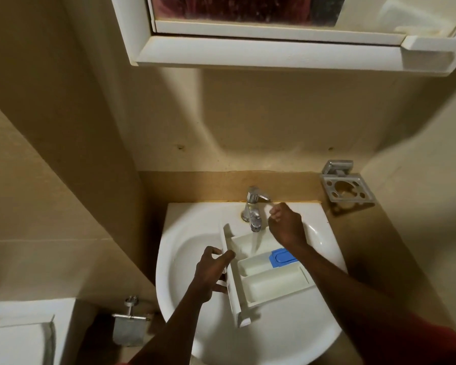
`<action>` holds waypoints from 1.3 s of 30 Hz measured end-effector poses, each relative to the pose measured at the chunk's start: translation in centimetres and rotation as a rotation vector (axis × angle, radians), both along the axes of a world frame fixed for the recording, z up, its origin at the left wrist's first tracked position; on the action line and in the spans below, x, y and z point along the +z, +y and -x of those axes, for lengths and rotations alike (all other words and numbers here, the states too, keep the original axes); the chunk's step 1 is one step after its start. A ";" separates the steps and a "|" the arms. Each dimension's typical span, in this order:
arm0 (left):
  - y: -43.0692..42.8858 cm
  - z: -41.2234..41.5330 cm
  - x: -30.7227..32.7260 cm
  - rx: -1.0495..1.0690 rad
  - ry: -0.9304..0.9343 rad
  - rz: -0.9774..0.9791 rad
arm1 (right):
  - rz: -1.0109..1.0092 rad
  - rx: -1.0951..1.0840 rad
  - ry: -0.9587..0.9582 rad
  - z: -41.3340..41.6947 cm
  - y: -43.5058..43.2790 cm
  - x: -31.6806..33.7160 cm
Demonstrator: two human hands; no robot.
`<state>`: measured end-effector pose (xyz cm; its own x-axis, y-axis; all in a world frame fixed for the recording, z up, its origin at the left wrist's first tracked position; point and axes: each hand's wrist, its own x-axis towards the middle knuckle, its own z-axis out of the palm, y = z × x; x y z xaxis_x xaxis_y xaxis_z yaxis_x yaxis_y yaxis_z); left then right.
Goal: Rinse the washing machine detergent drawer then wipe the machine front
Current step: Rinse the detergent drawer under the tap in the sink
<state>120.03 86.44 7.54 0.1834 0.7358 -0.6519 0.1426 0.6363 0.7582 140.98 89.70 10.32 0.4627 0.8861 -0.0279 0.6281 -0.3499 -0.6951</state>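
White plastic, the detergent drawer is held in the sink toward its back edge, gripped at the front panel by the left hand, under the running tap. The right hand is curled, empty, beside the tap. Rinsing is judged begun; the wiping is yet to be done.

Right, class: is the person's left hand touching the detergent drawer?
Touching. The head view shows the left hand gripping the front panel of the detergent drawer, with the thumb lying across the panel's edge.

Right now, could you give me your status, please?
Left hand grips detergent drawer front. Right hand at tap lever, grip unclear. Water running into drawer.
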 end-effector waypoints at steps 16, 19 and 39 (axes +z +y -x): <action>-0.7 1.3 -0.3 -0.023 0.070 -0.079 | 0.567 0.479 -0.151 8.0 0.0 -4.7; -0.6 1.4 -0.2 -0.012 0.091 -0.093 | 0.607 0.531 -0.168 5.5 0.1 -4.3; -0.8 1.3 0.1 -0.085 0.087 -0.068 | 0.691 0.209 -0.198 1.4 0.2 -4.5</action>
